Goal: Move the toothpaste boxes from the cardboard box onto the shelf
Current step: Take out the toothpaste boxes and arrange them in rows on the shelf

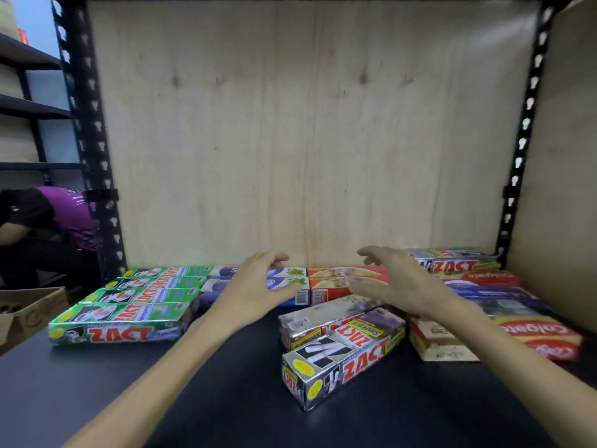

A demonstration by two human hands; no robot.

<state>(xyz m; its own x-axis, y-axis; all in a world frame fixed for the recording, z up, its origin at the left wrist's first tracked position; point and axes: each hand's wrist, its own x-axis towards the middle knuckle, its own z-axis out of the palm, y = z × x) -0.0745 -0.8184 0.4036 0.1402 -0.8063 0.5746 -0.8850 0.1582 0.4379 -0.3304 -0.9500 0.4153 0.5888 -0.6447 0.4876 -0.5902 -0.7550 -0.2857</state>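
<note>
My left hand [255, 286] and right hand [400, 282] hover empty, fingers spread wide, over the glossy blue-and-white boxes [284, 279] and red boxes [345, 282] along the back edge of the dark matte shelf [193, 383]. Green cardboard toothpaste boxes [135, 305] lie in a neat row toward its left edge. Two foil-silver rectangular boxes [339, 347] lie askew mid-shelf, with red and blue ones stacked toward the right edge.

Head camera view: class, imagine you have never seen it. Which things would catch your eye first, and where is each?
Two bare hands reach forward over the dark shelf, left hand and right hand, both open and holding nothing. Front centre, silver Zact toothpaste boxes lie askew, while green Zact toothpaste boxes sit in neat rows at the left. Behind everything rises a pale plywood back panel.
</note>
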